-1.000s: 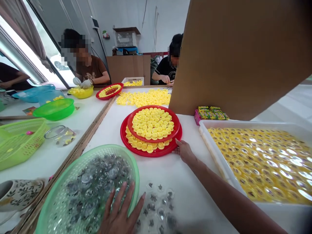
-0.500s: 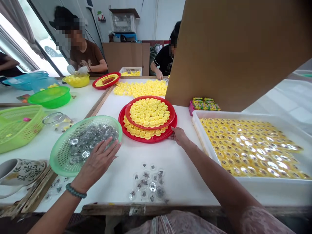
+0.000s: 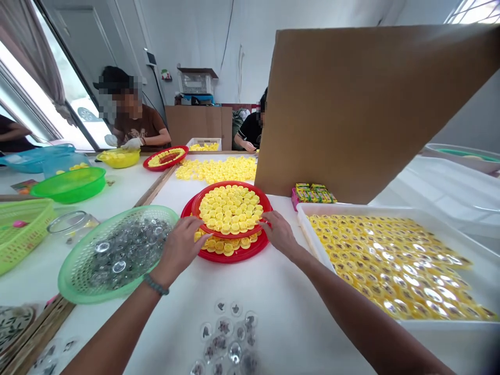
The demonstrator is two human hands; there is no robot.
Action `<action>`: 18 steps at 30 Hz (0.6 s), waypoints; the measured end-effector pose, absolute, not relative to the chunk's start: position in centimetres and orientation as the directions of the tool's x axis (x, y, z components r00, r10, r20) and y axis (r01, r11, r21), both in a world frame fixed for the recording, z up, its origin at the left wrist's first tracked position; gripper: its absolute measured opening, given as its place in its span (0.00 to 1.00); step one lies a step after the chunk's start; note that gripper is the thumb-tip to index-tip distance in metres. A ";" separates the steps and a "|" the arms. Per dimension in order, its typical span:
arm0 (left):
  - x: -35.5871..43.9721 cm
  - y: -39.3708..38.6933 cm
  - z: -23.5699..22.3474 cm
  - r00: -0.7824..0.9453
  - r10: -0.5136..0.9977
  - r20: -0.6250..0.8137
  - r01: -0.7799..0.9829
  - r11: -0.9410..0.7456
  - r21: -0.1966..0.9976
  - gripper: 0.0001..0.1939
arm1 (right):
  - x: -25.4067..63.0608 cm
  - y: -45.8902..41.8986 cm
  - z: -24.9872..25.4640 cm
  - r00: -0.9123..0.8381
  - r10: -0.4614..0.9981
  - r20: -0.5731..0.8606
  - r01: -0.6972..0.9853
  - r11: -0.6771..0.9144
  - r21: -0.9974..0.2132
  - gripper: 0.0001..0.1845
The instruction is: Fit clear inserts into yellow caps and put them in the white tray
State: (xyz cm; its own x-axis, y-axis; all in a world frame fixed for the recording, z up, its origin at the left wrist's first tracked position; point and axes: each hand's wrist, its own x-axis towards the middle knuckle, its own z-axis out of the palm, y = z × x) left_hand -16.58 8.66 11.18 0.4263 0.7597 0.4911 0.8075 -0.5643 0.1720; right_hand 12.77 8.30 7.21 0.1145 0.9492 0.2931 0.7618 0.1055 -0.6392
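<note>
Two stacked red trays of yellow caps sit mid-table. My left hand (image 3: 180, 248) grips the left rim of the upper red tray (image 3: 230, 210), its fingers curled over the edge. On the right rim, my right hand (image 3: 278, 232) closes in the same way. The lower red tray (image 3: 230, 253) lies beneath, with more yellow caps showing at its front. A green basket (image 3: 113, 253) of clear plastic domes stands just left of my left hand. Several loose clear domes (image 3: 228, 341) lie on the white table near me.
A white bin (image 3: 353, 228) full of capped yellow pieces stands at the right. A big cardboard sheet (image 3: 363, 109) leans behind it. Small yellow-green packets (image 3: 312, 192) lie beside it. Loose yellow caps (image 3: 219, 169) lie farther back. Two people work at the far side, with green baskets (image 3: 69, 183) on the left.
My left hand left the green basket and moved right to the upper tray's left rim. My right hand shifted up onto its right rim. The view rose.
</note>
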 end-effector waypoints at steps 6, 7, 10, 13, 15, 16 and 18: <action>-8.4 14.0 9.6 0.386 0.921 0.051 0.900 -0.389 0.199 0.21 | 12.9 13.9 8.5 -0.118 0.992 0.042 0.898 0.124 -0.422 0.22; -7.7 14.4 9.1 0.376 0.926 0.029 0.910 -0.375 0.180 0.20 | 13.0 14.4 8.4 -0.137 0.990 0.018 0.903 0.133 -0.409 0.23; -7.0 15.0 7.9 0.372 0.928 0.023 0.915 -0.371 0.162 0.17 | 13.2 15.3 7.8 -0.190 0.981 -0.046 0.912 0.159 -0.379 0.24; -7.4 15.1 7.4 0.384 0.923 0.023 0.910 -0.383 0.158 0.16 | 13.0 15.6 7.5 -0.213 0.972 -0.100 0.916 0.163 -0.367 0.28; -7.9 15.2 7.2 0.389 0.921 0.019 0.908 -0.387 0.163 0.15 | 12.8 15.7 7.6 -0.205 0.972 -0.117 0.923 0.152 -0.355 0.31; -8.1 15.3 7.2 0.390 0.921 0.017 0.907 -0.387 0.166 0.15 | 12.7 15.8 7.7 -0.196 0.973 -0.119 0.927 0.144 -0.347 0.31; -8.3 15.4 7.1 0.389 0.921 0.018 0.906 -0.386 0.175 0.15 | 12.4 15.8 7.8 -0.179 0.976 -0.120 0.935 0.131 -0.329 0.32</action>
State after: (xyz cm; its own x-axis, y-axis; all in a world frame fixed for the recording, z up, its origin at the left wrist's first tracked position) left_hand -8.34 15.41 7.08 0.3887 0.9212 0.0183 0.9059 -0.3858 0.1747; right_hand 12.43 15.80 7.85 -0.1790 0.9765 -0.1201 0.9353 0.1311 -0.3286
